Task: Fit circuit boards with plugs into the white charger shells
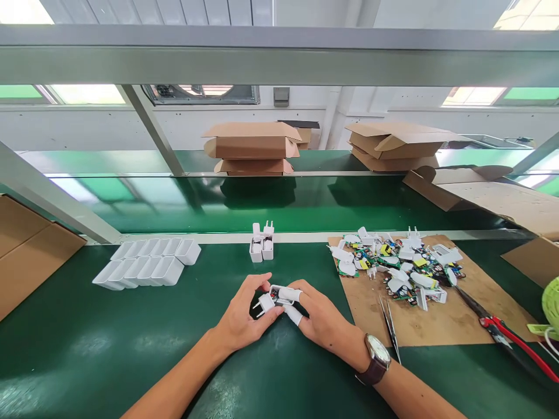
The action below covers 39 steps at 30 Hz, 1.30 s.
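Left hand (pixel 245 314) and right hand (pixel 318 313), both curled, pinch the white charger casing (pixel 269 299) between them.

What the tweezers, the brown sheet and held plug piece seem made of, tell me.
Tweezers: likely polished metal, given the silvery shine. Brown sheet: matte, perhaps cardboard or fiberboard, by its stained tan surface. Plug piece: probably smooth molded plastic, evenly white.

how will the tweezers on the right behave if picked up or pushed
The tweezers look slim, so probably light. Their two parted prongs suggest they'd spring when squeezed. Lying across the edge of the cardboard, they'd likely slide or pivot rather than roll.
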{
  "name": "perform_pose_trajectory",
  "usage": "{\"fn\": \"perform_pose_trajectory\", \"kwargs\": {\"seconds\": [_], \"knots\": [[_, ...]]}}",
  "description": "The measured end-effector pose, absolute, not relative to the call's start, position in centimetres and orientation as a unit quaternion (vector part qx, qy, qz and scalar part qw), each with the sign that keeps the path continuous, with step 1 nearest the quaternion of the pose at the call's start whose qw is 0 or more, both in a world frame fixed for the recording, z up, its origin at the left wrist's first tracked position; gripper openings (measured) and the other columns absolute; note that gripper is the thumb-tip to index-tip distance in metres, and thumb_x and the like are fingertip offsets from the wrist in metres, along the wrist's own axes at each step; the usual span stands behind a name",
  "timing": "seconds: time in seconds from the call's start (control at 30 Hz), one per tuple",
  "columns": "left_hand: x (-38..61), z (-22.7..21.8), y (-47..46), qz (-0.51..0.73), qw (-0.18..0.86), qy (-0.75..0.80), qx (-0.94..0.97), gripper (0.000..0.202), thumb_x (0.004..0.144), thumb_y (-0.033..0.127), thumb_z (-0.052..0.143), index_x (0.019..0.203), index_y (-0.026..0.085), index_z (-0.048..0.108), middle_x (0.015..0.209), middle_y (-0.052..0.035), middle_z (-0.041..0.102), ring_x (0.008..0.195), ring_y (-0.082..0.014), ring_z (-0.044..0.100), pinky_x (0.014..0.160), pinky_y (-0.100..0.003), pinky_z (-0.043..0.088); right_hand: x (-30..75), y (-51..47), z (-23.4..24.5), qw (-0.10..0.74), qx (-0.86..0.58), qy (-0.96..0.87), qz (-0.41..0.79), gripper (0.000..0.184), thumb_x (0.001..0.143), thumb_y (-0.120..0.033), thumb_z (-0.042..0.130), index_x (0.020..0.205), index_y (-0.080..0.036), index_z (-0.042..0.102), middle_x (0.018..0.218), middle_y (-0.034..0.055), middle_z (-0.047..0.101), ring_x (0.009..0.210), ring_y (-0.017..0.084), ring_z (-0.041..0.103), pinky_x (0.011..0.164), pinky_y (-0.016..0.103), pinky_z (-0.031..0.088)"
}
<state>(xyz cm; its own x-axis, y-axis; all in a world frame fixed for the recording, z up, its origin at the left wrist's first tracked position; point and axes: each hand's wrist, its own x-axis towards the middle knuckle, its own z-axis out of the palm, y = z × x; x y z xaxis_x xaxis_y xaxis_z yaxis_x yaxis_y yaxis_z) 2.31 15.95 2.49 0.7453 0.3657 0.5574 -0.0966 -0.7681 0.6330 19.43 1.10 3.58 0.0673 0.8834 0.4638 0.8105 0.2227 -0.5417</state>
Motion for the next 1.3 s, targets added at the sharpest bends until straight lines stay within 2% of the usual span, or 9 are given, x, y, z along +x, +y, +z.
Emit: {"fn": "perform_pose_trajectory", "kwargs": {"seconds": [0.1,0.17,0.23,0.3,0.43,0.6,0.77,1.07,1.3], "knots": [[2.2,2.3,16.2,0.339,0.329,0.079,0.878,0.083,0.086,0.046,0.077,0.153,0.028,0.032,0.114,-0.0078,0.061,0.098,-0.0228,0.067,0.088,-0.043,0.061,19.3,1.7,3.3,0.474,-0.617,-0.615,0.128,0.023,0.1,-0.022,0.055,0.122,-0.023,0.064,0.111,0.009,0.07,0.095,0.02,0.071,0.081,0.035,0.064],[2.2,2.4,16.2,0.344,0.308,0.066,0.884,0.098,0.08,0.052,0.082,0.157,0.027,0.026,0.125,-0.0126,0.06,0.106,-0.0275,0.066,0.089,-0.046,0.061,19.0,2.1,3.3,0.559,-0.589,-0.529,0.248,0.025,0.102,-0.035,0.056,0.122,-0.023,0.064,0.107,0.0084,0.073,0.092,0.02,0.074,0.077,0.036,0.066],[2.3,2.4,16.1,0.363,0.28,0.051,0.887,0.094,0.084,0.045,0.079,0.159,0.026,0.025,0.128,-0.0147,0.06,0.11,-0.0288,0.066,0.089,-0.046,0.061,18.7,2.3,3.5,0.614,-0.536,-0.437,0.38,0.036,0.1,-0.049,0.058,0.121,-0.021,0.066,0.104,0.0089,0.075,0.092,0.022,0.075,0.076,0.039,0.066],[2.5,2.4,15.9,0.391,0.259,0.038,0.882,0.083,0.091,0.032,0.073,0.159,0.025,0.025,0.126,-0.0141,0.064,0.108,-0.0266,0.067,0.088,-0.044,0.062,18.3,2.4,4.1,0.632,-0.487,-0.367,0.478,0.045,0.095,-0.057,0.064,0.117,-0.018,0.069,0.105,0.0106,0.076,0.096,0.026,0.075,0.082,0.045,0.065],[2.9,2.6,15.7,0.433,0.24,0.009,0.869,0.073,0.094,0.022,0.066,0.157,0.02,0.03,0.122,-0.0144,0.067,0.1,-0.0232,0.068,0.083,-0.039,0.063,17.8,2.2,5.2,0.633,-0.438,-0.281,0.573,0.046,0.089,-0.054,0.072,0.115,-0.016,0.073,0.103,0.0114,0.077,0.095,0.026,0.076,0.097,0.051,0.058],[3.0,3.1,15.6,0.442,0.227,0.006,0.868,0.065,0.094,0.023,0.065,0.153,0.02,0.038,0.12,-0.0147,0.067,0.099,-0.0229,0.068,0.081,-0.038,0.063,17.6,2.2,5.4,0.635,-0.425,-0.244,0.598,0.044,0.087,-0.05,0.075,0.114,-0.015,0.074,0.104,0.0128,0.077,0.092,0.026,0.076,0.094,0.047,0.056],[2.9,3.1,15.6,0.439,0.223,0.0,0.87,0.064,0.094,0.022,0.065,0.153,0.02,0.038,0.122,-0.0155,0.066,0.105,-0.0248,0.068,0.083,-0.039,0.063,17.6,2.2,5.4,0.637,-0.425,-0.232,0.6,0.04,0.086,-0.045,0.076,0.112,-0.014,0.074,0.103,0.0124,0.077,0.092,0.025,0.075,0.09,0.044,0.057],[2.9,3.1,15.5,0.44,0.221,-0.011,0.87,0.07,0.092,0.021,0.07,0.154,0.018,0.037,0.122,-0.0162,0.066,0.108,-0.0254,0.067,0.087,-0.04,0.063,17.6,2.1,5.1,0.63,-0.43,-0.226,0.606,0.041,0.084,-0.046,0.077,0.11,-0.014,0.074,0.1,0.0116,0.078,0.091,0.025,0.075,0.089,0.044,0.057],[3.0,3.4,15.5,0.441,0.216,-0.011,0.871,0.066,0.093,0.021,0.068,0.153,0.018,0.039,0.121,-0.0158,0.066,0.106,-0.0245,0.067,0.085,-0.041,0.064,17.6,2.2,5.1,0.631,-0.425,-0.225,0.609,0.043,0.085,-0.049,0.076,0.109,-0.014,0.073,0.099,0.0122,0.078,0.092,0.026,0.075,0.089,0.044,0.057]]}}
